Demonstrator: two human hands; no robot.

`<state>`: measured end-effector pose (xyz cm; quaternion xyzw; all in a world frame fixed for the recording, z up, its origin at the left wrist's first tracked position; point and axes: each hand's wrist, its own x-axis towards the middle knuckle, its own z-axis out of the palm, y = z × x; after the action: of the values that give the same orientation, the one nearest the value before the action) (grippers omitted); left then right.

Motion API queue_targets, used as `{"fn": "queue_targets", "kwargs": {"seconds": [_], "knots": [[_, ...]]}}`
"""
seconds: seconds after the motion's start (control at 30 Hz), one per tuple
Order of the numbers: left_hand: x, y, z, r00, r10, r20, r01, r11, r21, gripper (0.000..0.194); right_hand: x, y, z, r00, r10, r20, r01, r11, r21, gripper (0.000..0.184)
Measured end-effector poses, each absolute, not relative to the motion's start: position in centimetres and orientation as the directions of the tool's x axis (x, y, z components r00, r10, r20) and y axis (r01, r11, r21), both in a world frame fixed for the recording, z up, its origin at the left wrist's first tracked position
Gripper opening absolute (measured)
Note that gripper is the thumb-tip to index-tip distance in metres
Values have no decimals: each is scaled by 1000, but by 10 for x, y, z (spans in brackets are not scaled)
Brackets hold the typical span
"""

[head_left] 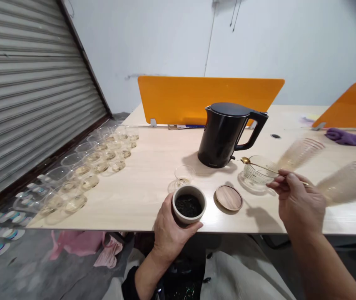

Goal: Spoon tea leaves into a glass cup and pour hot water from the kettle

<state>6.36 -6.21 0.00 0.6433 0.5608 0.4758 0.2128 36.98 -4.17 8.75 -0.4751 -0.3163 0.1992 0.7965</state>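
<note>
My left hand is wrapped round a pale round canister near the table's front edge. Dark loose tea leaves show inside it. A golden teaspoon is pinched in my right hand, its bowl pointing left above a ribbed glass bowl that stands on a glass saucer. Between my hands a round wooden lid lies flat on the table. Just behind the canister stands a clear plastic cup with a little dark matter at its bottom.
A black electric kettle stands behind the lid. Several clear cups line the left edge. Two stacks of clear cups lie at the right, near a purple cloth. An orange divider crosses the table's back.
</note>
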Motion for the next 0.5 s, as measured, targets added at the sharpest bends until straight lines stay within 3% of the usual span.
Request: {"fn": "queue_targets", "kwargs": {"seconds": [0.13, 0.33, 0.5], "knots": [[61, -65, 2, -98, 918, 384, 508, -286, 812, 94, 388, -41, 75, 764, 535, 361, 157, 388, -908, 19], [55, -68, 3, -112, 911, 397, 490, -297, 820, 91, 404, -36, 64, 772, 481, 415, 234, 391, -890, 13], [55, -69, 1, -109, 919, 378, 490, -281, 825, 91, 412, -44, 60, 716, 539, 443, 364, 252, -897, 15]]}}
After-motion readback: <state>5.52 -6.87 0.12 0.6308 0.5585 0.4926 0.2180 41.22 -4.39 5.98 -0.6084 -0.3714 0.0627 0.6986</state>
